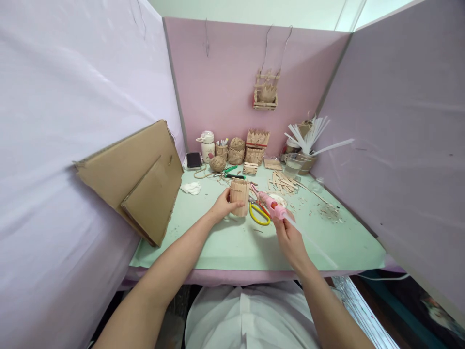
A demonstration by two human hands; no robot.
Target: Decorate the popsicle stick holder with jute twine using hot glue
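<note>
Near the middle of the table, my left hand (222,205) is wrapped round a small upright cup made of wooden sticks (240,196), the thumb lying across its front. My right hand (287,233) grips a pink glue gun (271,203) with a long clear glue stick out of its back. The gun's nozzle points up and left, close to the cup's right side; whether it touches the cup I cannot tell. Yellow-handled scissors (260,215) lie between the cup and my right hand, partly under the gun.
Cardboard sheets (145,179) lean at the left. Loose sticks (282,182) and a plastic cup of water (292,166) are at the right. Twine balls (218,164), a white bottle (207,145) and stick-covered holders line the back. A small stick swing (266,97) hangs above.
</note>
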